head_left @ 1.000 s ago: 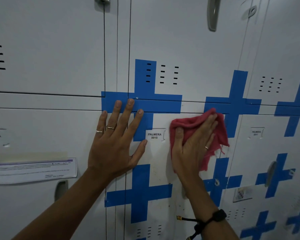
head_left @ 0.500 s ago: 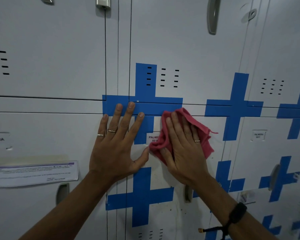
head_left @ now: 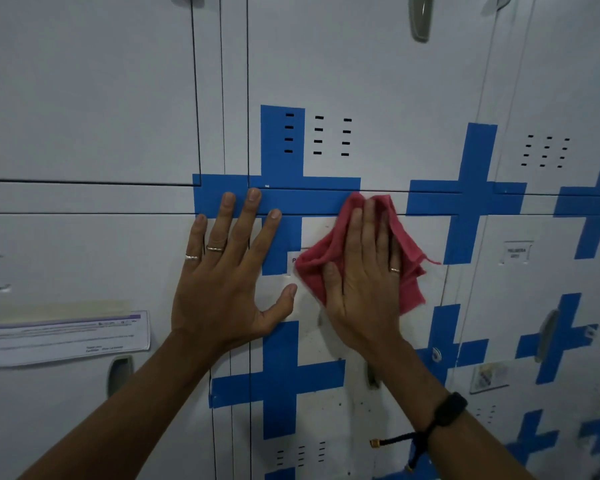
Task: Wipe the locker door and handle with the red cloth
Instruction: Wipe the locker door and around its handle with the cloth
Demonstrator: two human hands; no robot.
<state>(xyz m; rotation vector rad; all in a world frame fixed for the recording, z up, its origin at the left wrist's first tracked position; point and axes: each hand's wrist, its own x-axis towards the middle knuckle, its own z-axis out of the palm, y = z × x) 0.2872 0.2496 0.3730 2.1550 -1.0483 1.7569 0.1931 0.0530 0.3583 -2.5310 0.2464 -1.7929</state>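
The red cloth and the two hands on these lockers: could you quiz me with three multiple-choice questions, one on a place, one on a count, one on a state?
1. Where is the red cloth?
A. Hanging from a handle
B. Pressed on the locker door under the right hand
C. Lying on the floor

2. How many rings show on the left hand?
A. None
B. Two
C. Four

3. How is the left hand placed?
A. Flat on the lockers, fingers spread
C. Clenched in a fist
B. Gripping the cloth

Answers:
1 B, the right palm lies flat over the cloth against the door.
2 B, two bands sit on neighbouring fingers.
3 A, its fingertips reach the blue tape cross and it holds nothing.
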